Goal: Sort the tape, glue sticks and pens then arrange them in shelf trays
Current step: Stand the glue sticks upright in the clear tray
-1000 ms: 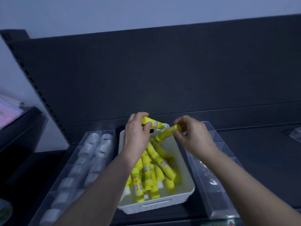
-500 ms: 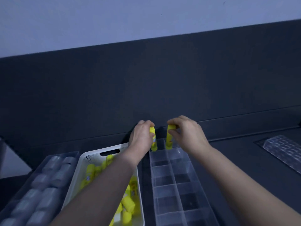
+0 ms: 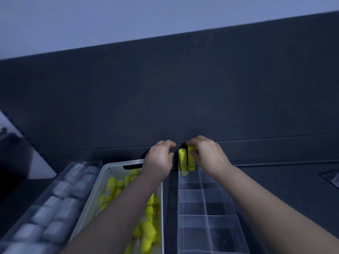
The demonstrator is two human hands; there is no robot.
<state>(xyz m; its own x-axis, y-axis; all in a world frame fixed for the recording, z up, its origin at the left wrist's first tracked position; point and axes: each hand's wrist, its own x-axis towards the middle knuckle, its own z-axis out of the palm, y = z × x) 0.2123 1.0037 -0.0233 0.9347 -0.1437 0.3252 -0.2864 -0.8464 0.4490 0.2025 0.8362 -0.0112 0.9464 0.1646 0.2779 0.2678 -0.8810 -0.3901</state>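
Two yellow glue sticks stand upright side by side in the far left compartment of a clear divided tray (image 3: 207, 215). The left glue stick (image 3: 182, 159) stands free; my left hand (image 3: 160, 158) hovers just beside it with fingers loosely curled, holding nothing. My right hand (image 3: 207, 154) pinches the right glue stick (image 3: 191, 158) between thumb and fingers. A white basket (image 3: 105, 173) to the left holds several more yellow glue sticks (image 3: 110, 191), partly hidden under my left forearm.
A clear tray (image 3: 55, 182) filled with several white tape rolls (image 3: 62, 206) lies at the far left. The dark shelf back panel (image 3: 183, 107) rises right behind the trays. Another clear tray corner (image 3: 332, 177) shows at the right edge.
Both hands lowered their glue sticks into the tray's far compartment. My left hand let go of its stick and drew back slightly; my right hand still holds the other.
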